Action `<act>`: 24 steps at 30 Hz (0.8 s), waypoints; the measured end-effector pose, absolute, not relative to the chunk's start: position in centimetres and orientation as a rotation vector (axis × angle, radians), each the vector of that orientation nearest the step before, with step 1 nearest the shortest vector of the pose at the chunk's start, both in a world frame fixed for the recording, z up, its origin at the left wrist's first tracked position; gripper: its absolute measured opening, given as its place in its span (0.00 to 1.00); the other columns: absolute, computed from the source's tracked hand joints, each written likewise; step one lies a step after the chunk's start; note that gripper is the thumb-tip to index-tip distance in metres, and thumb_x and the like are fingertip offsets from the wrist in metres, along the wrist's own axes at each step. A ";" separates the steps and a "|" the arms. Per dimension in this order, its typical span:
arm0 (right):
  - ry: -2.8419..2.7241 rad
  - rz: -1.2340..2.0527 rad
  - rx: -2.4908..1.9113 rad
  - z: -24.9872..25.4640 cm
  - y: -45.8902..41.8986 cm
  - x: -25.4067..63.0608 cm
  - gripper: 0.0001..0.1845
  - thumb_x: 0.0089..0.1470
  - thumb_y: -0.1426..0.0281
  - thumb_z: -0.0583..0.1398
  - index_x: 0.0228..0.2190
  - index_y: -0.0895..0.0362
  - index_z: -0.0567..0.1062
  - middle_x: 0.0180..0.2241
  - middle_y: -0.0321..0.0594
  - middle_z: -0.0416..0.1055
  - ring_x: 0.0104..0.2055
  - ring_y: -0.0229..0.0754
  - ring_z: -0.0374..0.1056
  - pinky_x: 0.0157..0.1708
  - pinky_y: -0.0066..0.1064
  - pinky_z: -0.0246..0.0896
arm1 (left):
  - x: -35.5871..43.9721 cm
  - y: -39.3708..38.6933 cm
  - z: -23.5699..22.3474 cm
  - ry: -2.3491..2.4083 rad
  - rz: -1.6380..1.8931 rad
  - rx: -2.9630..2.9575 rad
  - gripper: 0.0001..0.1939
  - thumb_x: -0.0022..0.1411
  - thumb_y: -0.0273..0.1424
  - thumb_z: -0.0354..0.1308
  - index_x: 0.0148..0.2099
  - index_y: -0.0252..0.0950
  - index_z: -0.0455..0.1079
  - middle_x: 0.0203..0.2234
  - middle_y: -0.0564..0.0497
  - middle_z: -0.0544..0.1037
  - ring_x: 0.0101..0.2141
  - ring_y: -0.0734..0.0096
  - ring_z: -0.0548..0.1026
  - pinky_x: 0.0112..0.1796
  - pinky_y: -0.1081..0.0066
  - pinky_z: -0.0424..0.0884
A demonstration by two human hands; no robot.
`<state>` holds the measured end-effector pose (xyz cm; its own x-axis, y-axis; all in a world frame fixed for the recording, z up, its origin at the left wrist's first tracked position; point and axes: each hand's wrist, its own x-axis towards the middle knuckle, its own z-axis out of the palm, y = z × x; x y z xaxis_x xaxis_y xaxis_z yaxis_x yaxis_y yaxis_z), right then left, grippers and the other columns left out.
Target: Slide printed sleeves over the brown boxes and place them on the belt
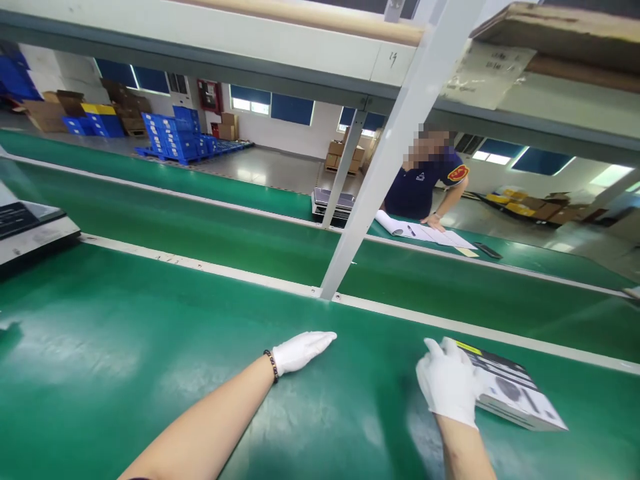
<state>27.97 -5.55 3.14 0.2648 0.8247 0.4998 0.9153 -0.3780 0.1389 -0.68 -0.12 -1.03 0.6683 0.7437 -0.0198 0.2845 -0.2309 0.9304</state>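
The right grip, in a white glove at the lower right of the frame, was at the left end of a printed carton; whether its fingers were clenched on the carton could not be determined. The left grip, likewise gloved, was released and empty near the lower centre, fingers straight and together, with a beaded bracelet at the wrist. The carton lay flat on the green tabletop, at the lower right. A white post rose from a pale strip beyond the grips. At the upper right, a person in a dark shirt leaned over papers, one hand upon them. Blue crates were stacked at the upper left.
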 end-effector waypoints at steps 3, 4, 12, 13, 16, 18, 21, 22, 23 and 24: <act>-1.836 -0.742 -2.005 1.5 -4.2 25.0 0.17 0.52 0.75 0.52 0.37 0.55 0.78 0.46 0.52 0.73 0.45 0.54 0.67 0.40 0.46 0.59 | -0.4 0.0 -1.5 0.828 0.668 1.751 0.27 0.65 0.51 0.44 0.56 0.43 0.70 0.56 0.51 0.70 0.58 0.62 0.67 0.61 0.59 0.59; -1.908 -0.681 -1.891 0.6 -3.6 23.2 0.17 0.52 0.75 0.52 0.37 0.53 0.78 0.45 0.50 0.74 0.45 0.52 0.68 0.41 0.46 0.60 | -0.4 0.1 -1.6 0.827 0.709 1.741 0.26 0.65 0.50 0.45 0.55 0.43 0.71 0.55 0.51 0.72 0.57 0.61 0.68 0.61 0.58 0.60; -2.173 -0.058 -1.401 -4.6 -1.3 15.6 0.18 0.60 0.70 0.50 0.38 0.55 0.79 0.42 0.44 0.78 0.45 0.46 0.73 0.47 0.42 0.67 | -0.7 0.5 -1.8 0.954 0.881 1.875 0.21 0.67 0.41 0.45 0.52 0.38 0.73 0.51 0.47 0.75 0.54 0.61 0.71 0.58 0.59 0.63; -2.169 -0.030 -1.396 -4.6 -1.2 16.0 0.18 0.60 0.69 0.50 0.38 0.56 0.79 0.41 0.45 0.78 0.45 0.47 0.73 0.46 0.41 0.68 | -0.7 0.5 -1.6 1.033 0.901 1.904 0.20 0.67 0.40 0.45 0.50 0.39 0.74 0.50 0.47 0.76 0.54 0.60 0.71 0.59 0.56 0.61; -2.130 0.004 -1.448 -4.7 -0.7 17.2 0.19 0.59 0.66 0.51 0.37 0.57 0.80 0.40 0.47 0.78 0.45 0.49 0.74 0.46 0.43 0.69 | -0.9 0.1 0.2 1.266 1.023 2.042 0.16 0.66 0.35 0.46 0.46 0.42 0.75 0.48 0.48 0.77 0.55 0.56 0.68 0.61 0.49 0.53; -2.114 0.038 -1.458 -4.8 -0.5 17.5 0.19 0.59 0.65 0.51 0.37 0.57 0.80 0.40 0.47 0.78 0.45 0.50 0.74 0.47 0.44 0.69 | -2.1 -0.8 2.4 1.384 1.108 2.201 0.14 0.65 0.35 0.49 0.44 0.42 0.75 0.46 0.48 0.77 0.55 0.54 0.67 0.61 0.46 0.48; -2.098 0.089 -1.437 -5.0 -0.5 17.5 0.20 0.59 0.63 0.51 0.37 0.56 0.81 0.40 0.47 0.78 0.45 0.49 0.74 0.47 0.45 0.69 | -6.2 -2.7 5.9 1.529 1.227 2.333 0.11 0.63 0.39 0.53 0.43 0.43 0.74 0.44 0.47 0.77 0.55 0.52 0.66 0.61 0.46 0.47; -2.089 0.098 -1.430 -5.1 -0.5 17.5 0.20 0.59 0.62 0.51 0.37 0.55 0.81 0.40 0.46 0.79 0.45 0.49 0.74 0.47 0.45 0.69 | -8.2 -3.3 6.8 1.630 1.286 2.302 0.12 0.62 0.41 0.54 0.42 0.42 0.74 0.43 0.46 0.77 0.53 0.51 0.68 0.60 0.47 0.49; -2.080 0.104 -1.424 -5.2 -0.5 17.4 0.20 0.58 0.62 0.51 0.37 0.55 0.81 0.40 0.46 0.79 0.45 0.49 0.74 0.47 0.45 0.69 | -10.5 -3.9 7.4 1.776 1.364 2.222 0.14 0.61 0.43 0.55 0.40 0.41 0.74 0.41 0.46 0.77 0.51 0.51 0.69 0.59 0.49 0.54; -2.073 0.105 -1.418 -5.2 -0.5 17.3 0.19 0.58 0.63 0.51 0.36 0.55 0.81 0.39 0.46 0.79 0.45 0.49 0.74 0.48 0.45 0.69 | -12.8 -4.5 7.8 1.973 1.443 2.078 0.15 0.60 0.45 0.55 0.38 0.39 0.73 0.39 0.44 0.78 0.48 0.51 0.71 0.56 0.51 0.59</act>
<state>17.31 -0.55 -5.22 -0.2337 0.8663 0.4414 0.8171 0.4210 -0.3938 -12.81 -4.47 7.79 -0.1598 0.7656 0.6231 0.8257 -0.2423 0.5095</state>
